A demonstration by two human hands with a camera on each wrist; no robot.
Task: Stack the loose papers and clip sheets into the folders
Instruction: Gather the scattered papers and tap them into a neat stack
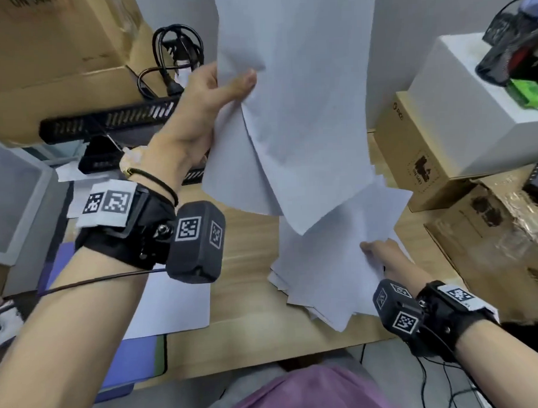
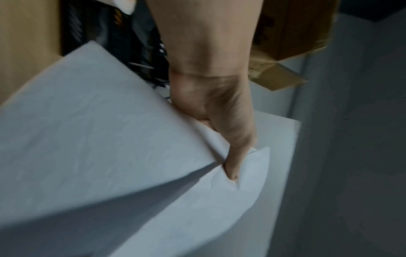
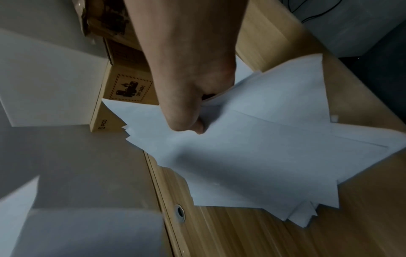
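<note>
a: under both hands, what takes up the most room?

b: the wooden desk [image 1: 251,335]. it runs beneath everything, and cardboard boxes [image 1: 424,155] crowd its far edge just beyond the right hand, with a white box [image 1: 477,105] sitting on top of one of them.

a: and next in size?

b: the lifted sheets [image 1: 292,111]. the left hand [image 1: 197,114] has them raised well above the desk, thumb pressed on the front and the other fingers hidden behind, so it is pinching that bunch along its left edge. the left wrist view shows the thumb creasing the paper where it bites. the sheets hang unevenly, their lower corners dangling over the pile.

a: the pile?

b: the loose pile of papers [image 1: 331,272], lying fanned and skewed on the desk directly under the right hand [image 1: 385,257]. in the right wrist view the fingers are curled, with the thumb on top of the upper sheets and the edge of a few pages caught in the grip.

a: any folders?

b: below the left forearm, near the desk's front edge, a blue folder [image 1: 136,361] lies flat with a white sheet [image 1: 170,308] resting on it.

a: anything smaller?

b: beyond the left hand, a black power strip [image 1: 106,121] and a coiled black cable [image 1: 177,51].
</note>
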